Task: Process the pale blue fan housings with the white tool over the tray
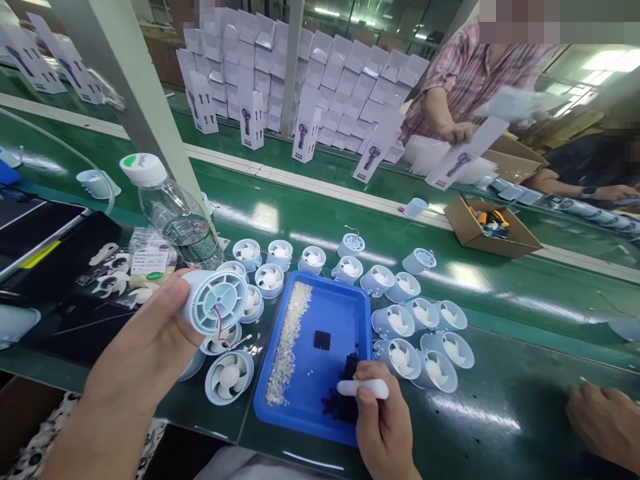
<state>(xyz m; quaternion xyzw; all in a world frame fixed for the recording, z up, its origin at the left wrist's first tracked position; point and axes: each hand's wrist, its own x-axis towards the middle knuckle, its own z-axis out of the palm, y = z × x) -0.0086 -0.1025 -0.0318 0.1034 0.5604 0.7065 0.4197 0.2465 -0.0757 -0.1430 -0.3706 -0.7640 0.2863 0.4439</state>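
My left hand (155, 337) grips a light blue round fan housing (219, 302), its spoked back facing me and thin red and white wires hanging out. Over the lower right of a blue tray (327, 437), my right hand (385, 417) pinches a short white rounded stick (367, 388). Small black pieces (343, 400) lie heaped just beneath that hand. Along the tray's left side runs a strip of tiny clear-white pieces (287, 340), and a black square (322, 340) sits near the middle. Blue fan housings with white blades (230, 377) stand on both sides of the tray.
A plastic bottle (183, 220) stands at left beside a grey post (135, 100). Behind are white boxes (330, 87), a carton of coloured items (493, 230) and a person in a checked shirt (460, 73). Another person's hand (603, 417) rests at right.
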